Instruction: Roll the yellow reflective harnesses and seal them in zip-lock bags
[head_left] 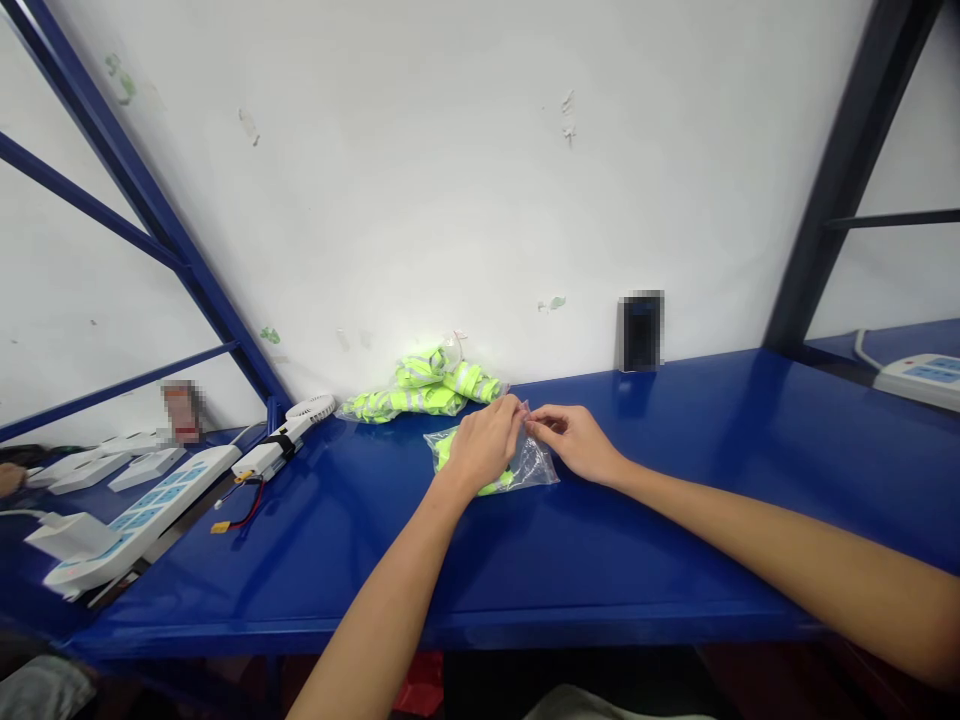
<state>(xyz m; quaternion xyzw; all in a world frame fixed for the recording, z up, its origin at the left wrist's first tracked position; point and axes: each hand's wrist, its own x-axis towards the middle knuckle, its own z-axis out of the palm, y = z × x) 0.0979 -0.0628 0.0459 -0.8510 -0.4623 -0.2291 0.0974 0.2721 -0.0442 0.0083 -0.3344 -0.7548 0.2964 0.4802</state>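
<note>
A clear plastic bag [536, 464] with something neon yellow-green inside lies on the blue table. Over its left part rests my left hand [484, 440], fingers bent and closed at the bag's pinkish top edge. My right hand [574, 438] pinches that same edge from the right, thumb and forefinger together. The two hands' fingertips are close to each other. Part of the bag and its contents is hidden beneath my left hand. Just behind, against the wall, sits a pile of bagged neon yellow-green items with silvery stripes [424, 385].
A white power strip [150, 515] lies along the table's left edge. Beside it are a small white fan [311, 408] and a battery cable with yellow connectors [244, 505]. At the back right a dark, blurred-out object [641, 332] leans on the wall. Blue metal posts [187, 260] frame the table.
</note>
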